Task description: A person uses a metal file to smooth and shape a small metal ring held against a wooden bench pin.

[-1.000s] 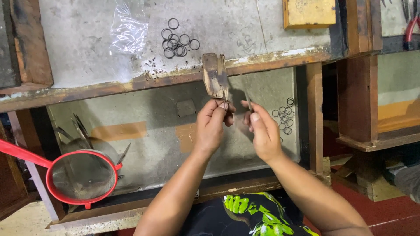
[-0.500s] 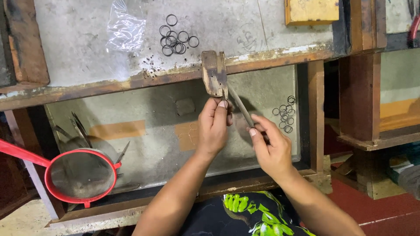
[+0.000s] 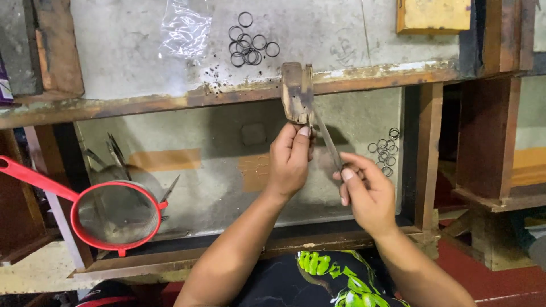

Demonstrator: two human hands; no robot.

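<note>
From the head camera: your left hand (image 3: 290,162) pinches something small, too hidden to name, against the wooden bench peg (image 3: 297,92), thumb pressed up under it. Your right hand (image 3: 367,193), below and right of the peg, closes around a slim metal file (image 3: 327,139) angled up to the peg. A slip of the file could catch your left fingertips (image 3: 303,132); loose rings (image 3: 384,150) right of the peg could scatter.

I see bare tray floor left of the wooden bench peg (image 3: 297,94), as far as the red strainer (image 3: 116,215) and the upright tools (image 3: 116,153) behind it; right of the peg, small rings (image 3: 384,152) and a wooden post (image 3: 427,153) close the gap; above the peg, a ring pile (image 3: 249,45) and plastic bag (image 3: 185,27) occupy the benchtop.
</note>
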